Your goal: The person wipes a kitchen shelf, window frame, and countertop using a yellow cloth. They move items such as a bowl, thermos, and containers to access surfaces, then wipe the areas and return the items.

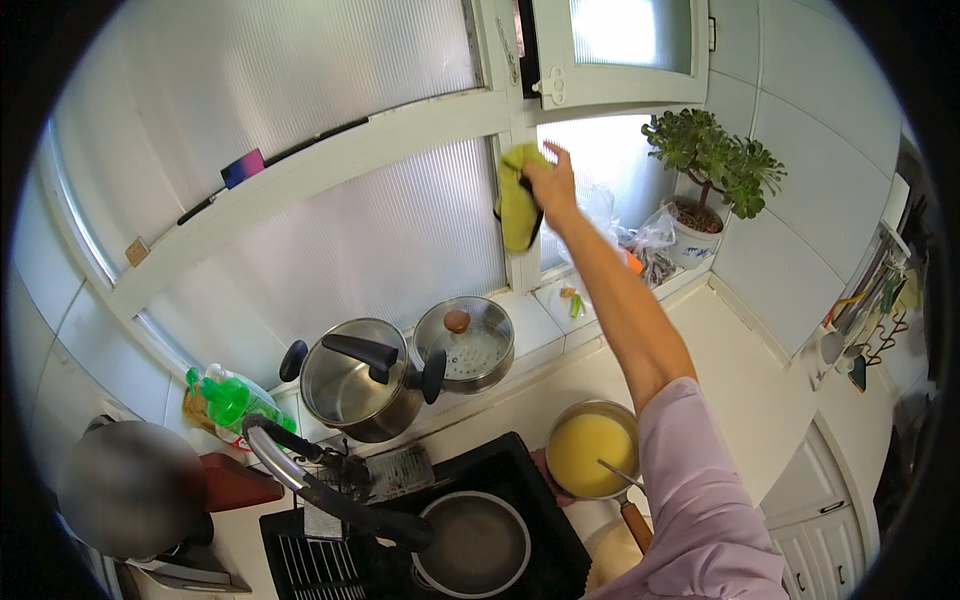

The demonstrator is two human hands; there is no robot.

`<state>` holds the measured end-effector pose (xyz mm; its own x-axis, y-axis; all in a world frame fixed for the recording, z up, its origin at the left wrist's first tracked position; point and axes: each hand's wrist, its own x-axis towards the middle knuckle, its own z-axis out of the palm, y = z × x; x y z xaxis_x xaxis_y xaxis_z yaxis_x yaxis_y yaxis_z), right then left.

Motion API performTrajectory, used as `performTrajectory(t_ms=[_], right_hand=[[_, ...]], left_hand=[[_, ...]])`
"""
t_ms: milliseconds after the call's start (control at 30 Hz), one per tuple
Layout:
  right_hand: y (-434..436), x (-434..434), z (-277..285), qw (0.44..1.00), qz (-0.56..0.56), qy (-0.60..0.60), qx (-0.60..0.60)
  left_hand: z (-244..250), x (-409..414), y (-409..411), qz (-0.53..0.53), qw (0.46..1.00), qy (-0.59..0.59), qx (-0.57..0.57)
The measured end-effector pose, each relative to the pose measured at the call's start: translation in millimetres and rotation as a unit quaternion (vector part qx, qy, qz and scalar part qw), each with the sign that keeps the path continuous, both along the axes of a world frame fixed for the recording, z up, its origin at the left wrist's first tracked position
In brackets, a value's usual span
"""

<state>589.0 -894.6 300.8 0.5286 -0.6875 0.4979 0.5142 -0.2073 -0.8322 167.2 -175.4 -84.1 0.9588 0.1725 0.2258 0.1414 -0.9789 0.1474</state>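
My right hand (553,187) reaches up to the window and grips a folded yellow-green cloth (517,202) with dark edging. It holds the cloth against, or just in front of, the white upright post (512,112) of the window frame. Beside the post, to the left, is a ribbed glass pane (360,225). An upper casement (624,82) stands swung inward above the hand. My left hand is out of view. Below my forearm, a saucepan of yellow liquid (592,450) rests on the counter with a metal utensil in it.
On the sill stand a lidded steel pot (352,397), a smaller glass-lidded pot (474,382), green bottles (229,401), plastic bags (652,236) and a potted succulent (694,236). A faucet (277,457) arches over the black sink (517,465), which holds a round pan (472,547).
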Motion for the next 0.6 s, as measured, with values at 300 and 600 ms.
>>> performTrajectory(t_ms=[300,600], right_hand=[[-28.3,15.4,92.3,0.901,0.324,-0.042,0.286],[-15.5,-67.9,92.1,0.924,0.292,-0.022,0.247]], left_hand=[[-46.1,5.8,31.1,-0.04,0.995,-0.017,0.085],[-57.9,1.3,33.0,-0.057,0.991,-0.082,0.088]])
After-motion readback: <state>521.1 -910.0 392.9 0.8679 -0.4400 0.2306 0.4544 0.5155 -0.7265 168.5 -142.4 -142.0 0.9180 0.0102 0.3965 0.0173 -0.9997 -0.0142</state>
